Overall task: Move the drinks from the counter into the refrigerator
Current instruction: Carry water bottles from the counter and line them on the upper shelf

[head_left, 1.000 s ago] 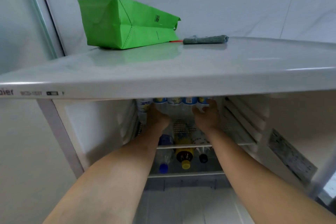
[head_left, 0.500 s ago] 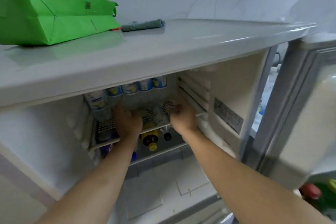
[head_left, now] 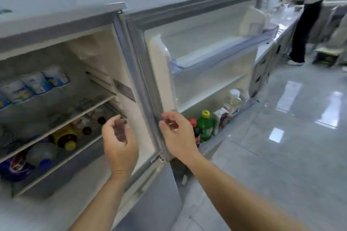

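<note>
Both hands are hanging empty before the open refrigerator [head_left: 120,73], the left hand [head_left: 120,142] at its right edge, the right hand [head_left: 178,137] just beside the door frame; fingers [head_left: 169,120] loosely curled, holding nothing. Drinks [head_left: 35,84] are standing along the upper shelf's back edge, more lying below. The counter [head_left: 281,30] is lying well off to the right, nearer the right hand.
</note>
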`<state>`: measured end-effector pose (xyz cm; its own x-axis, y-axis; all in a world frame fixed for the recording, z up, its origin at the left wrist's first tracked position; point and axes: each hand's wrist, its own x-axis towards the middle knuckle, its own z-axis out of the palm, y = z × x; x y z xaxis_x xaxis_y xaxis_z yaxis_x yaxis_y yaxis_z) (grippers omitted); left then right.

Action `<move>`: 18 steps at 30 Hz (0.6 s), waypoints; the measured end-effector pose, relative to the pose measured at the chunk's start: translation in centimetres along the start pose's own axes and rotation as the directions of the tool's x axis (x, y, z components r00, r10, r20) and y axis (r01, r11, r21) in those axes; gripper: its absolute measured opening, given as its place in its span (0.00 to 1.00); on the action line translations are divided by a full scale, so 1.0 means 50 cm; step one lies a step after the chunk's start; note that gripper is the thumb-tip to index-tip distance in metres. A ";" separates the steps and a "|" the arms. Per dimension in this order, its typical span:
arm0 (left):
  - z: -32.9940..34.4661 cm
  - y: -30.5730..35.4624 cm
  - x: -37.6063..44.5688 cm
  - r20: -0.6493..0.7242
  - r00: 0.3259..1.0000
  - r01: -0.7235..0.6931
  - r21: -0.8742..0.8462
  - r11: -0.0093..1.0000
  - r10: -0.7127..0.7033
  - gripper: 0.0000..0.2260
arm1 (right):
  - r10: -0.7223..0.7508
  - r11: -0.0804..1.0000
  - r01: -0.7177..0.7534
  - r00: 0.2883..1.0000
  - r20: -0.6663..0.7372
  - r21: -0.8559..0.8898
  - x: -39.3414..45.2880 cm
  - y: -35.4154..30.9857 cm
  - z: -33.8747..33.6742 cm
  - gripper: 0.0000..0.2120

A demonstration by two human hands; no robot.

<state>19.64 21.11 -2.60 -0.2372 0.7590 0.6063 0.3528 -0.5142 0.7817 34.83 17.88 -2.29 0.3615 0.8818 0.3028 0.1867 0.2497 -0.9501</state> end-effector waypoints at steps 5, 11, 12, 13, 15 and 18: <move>0.093 0.029 -0.203 0.232 0.966 0.139 -0.096 0.986 -0.114 0.12 | 0.150 0.980 -0.179 0.950 -0.274 -0.087 -0.135 0.081 -0.259 0.06; 0.175 0.016 -0.386 0.565 0.793 0.259 0.028 0.966 -0.229 0.14 | 0.379 0.859 -0.505 0.739 -0.556 -0.085 -0.296 0.168 -0.524 0.08; 0.184 0.005 -0.408 0.610 0.748 0.278 0.069 0.958 -0.262 0.14 | 0.412 0.833 -0.550 0.693 -0.592 -0.065 -0.320 0.182 -0.556 0.09; 0.191 -0.012 -0.428 0.645 0.701 0.305 0.114 0.945 -0.304 0.14 | 0.446 0.803 -0.594 0.647 -0.618 -0.042 -0.344 0.197 -0.583 0.10; 0.202 -0.051 -0.458 0.684 0.585 0.393 0.230 0.890 -0.435 0.12 | 0.521 0.741 -0.671 0.558 -0.646 0.017 -0.392 0.226 -0.624 0.11; 0.207 -0.121 -0.490 0.682 0.329 0.534 0.436 0.724 -0.653 0.11 | 0.621 0.642 -0.759 0.429 -0.656 0.111 -0.457 0.266 -0.661 0.12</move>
<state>32.68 9.74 -23.71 0.3088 0.8577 -0.4110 0.5239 0.2073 0.8262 59.22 -12.17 -19.42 0.8704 0.2708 -0.4111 -0.2561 -0.4640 -0.8480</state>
